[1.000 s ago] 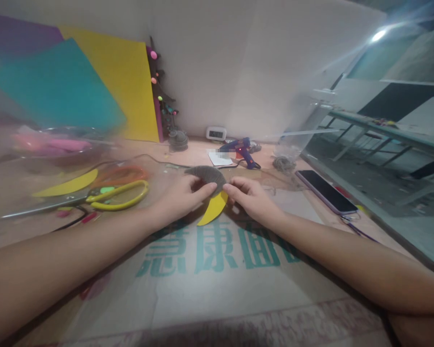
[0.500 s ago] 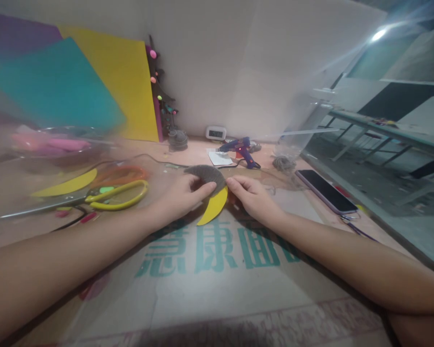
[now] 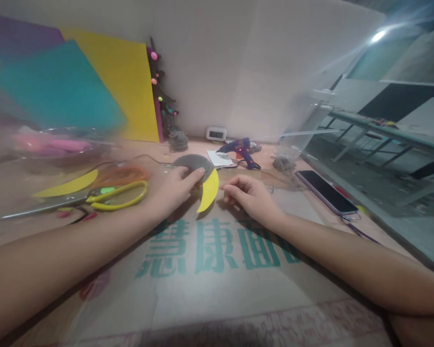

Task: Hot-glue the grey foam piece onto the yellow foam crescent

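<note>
A yellow crescent, its upper part wrapped in grey yarn, is held between the thumb and fingers of my left hand. The yellow tip points down toward the table. Just right of the crescent, apart from it, my right hand has its thumb and forefinger pinched together. What lies between those fingertips is too small to make out; a thin strand may be there.
Yellow-handled scissors and another yellow crescent lie left. Behind are a glue gun on white paper, a small clock and yarn. A phone lies right; coloured sheets stand back left.
My left hand has moved the crescent slightly left and up, turning it. My right hand has come away from its edge, leaving a gap between them.
</note>
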`<state>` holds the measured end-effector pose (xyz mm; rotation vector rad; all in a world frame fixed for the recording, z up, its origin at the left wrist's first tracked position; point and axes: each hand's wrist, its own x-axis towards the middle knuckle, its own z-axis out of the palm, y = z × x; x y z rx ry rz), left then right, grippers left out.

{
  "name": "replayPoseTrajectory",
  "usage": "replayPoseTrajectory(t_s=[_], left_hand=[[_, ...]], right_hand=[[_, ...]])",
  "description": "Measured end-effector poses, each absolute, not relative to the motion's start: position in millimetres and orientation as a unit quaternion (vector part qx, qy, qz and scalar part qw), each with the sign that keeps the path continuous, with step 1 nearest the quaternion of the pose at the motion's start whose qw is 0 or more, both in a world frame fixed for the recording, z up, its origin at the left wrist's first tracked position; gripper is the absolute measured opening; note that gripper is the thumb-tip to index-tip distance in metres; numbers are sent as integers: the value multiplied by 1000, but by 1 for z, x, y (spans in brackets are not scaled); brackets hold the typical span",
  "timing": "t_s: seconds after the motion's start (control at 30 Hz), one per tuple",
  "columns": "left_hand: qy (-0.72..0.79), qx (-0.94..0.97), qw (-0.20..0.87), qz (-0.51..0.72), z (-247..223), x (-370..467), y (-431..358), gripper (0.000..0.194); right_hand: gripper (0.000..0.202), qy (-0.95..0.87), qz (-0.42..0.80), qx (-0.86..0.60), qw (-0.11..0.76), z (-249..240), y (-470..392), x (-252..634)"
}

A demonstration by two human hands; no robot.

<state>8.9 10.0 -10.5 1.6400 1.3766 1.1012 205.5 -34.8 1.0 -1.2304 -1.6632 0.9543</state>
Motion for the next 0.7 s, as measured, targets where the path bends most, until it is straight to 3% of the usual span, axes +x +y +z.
replayPoseTrajectory(t_s=[0.13, 0.3, 0.7], left_hand=[[537, 674, 313, 400, -13, 7, 11, 48], [531, 681, 311, 398, -13, 7, 11, 47], [552, 698, 275, 365, -1, 8, 4, 47]], right_hand=[[19, -679, 352, -484, 425, 0, -34, 207], [4, -698, 303, -458, 460, -5, -29, 209], [8, -715, 303, -448, 443, -5, -32, 205]])
